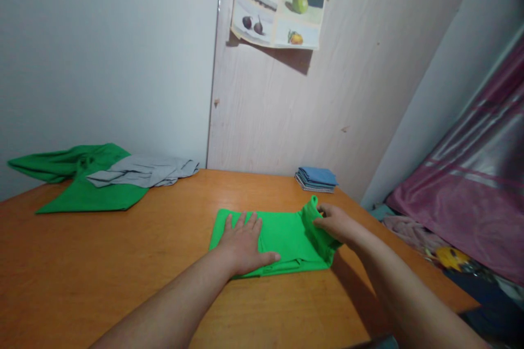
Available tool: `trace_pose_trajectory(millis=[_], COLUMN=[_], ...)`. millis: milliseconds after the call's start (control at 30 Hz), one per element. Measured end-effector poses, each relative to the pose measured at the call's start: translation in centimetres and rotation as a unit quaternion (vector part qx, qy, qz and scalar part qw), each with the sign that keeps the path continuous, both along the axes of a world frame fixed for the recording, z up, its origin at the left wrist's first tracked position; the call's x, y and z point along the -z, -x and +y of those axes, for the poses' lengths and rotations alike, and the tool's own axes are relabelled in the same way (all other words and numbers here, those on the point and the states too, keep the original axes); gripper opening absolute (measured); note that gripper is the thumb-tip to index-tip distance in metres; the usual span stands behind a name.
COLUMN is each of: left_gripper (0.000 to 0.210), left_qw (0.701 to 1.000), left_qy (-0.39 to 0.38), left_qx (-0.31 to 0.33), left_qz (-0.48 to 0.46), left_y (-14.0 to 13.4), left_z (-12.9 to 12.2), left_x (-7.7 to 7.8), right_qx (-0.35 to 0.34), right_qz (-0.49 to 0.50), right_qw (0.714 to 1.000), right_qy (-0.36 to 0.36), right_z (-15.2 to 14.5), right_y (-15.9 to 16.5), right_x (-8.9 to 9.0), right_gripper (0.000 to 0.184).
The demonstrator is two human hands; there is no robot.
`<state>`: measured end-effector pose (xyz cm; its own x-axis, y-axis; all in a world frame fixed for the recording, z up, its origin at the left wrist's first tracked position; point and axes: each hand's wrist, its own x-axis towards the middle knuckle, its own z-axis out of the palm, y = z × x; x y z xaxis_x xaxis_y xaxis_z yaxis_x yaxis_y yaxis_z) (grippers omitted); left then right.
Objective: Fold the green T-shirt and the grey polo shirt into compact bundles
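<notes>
A bright green cloth (282, 232), folded into a rectangle of several layers, lies on the wooden table in front of me. My left hand (244, 248) presses flat on its left part, fingers spread and thumb stretched to the right. At the cloth's right end, my right hand (333, 222) grips the raised edge between thumb and fingers. That end stands up off the table and curls inward over the rest. Whether the cloth is a garment or a plain piece, I cannot tell.
At the back left lie a crumpled green cloth (102, 196) and a grey cloth (143, 170) on top of it. A stack of folded blue and checked cloths (316, 179) sits at the back right of the table (164, 262). Beyond the right edge hangs a pink curtain (462, 185).
</notes>
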<state>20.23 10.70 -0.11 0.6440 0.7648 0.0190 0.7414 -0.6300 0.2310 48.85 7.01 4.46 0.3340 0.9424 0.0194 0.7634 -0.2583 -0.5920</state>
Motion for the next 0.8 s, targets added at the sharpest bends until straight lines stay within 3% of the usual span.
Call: trace_pose_trajectory(millis=[167,367,567,800], left_gripper=[0.116,0.117,0.115,0.116], left_qw=[1.000,1.000,1.000,1.000], left_qy=[0.001,0.003,0.001,0.003], left_qx=[0.002,0.003,0.005,0.005], left_qz=[-0.007,-0.012,-0.019,-0.018], left_y=[0.0,-0.1,-0.1,-0.2], left_z=[0.1,0.1,0.1,0.1], left_x=[0.2,0.5,0.6,0.6], right_qx=[-0.064,-0.105,-0.116,-0.119], right_qz=[-0.123,-0.184,-0.213,-0.221], right_qw=[0.990,0.977,0.969,0.967], right_qy=[0.011,0.036,0.051,0.048], right_z=[0.5,0.9,1.7,2.0], right_y=[4.3,7.9,8.9,8.7], right_x=[0.1,1.2,1.9,1.3], right_gripper=[0.040,0.042,0.037,0.033])
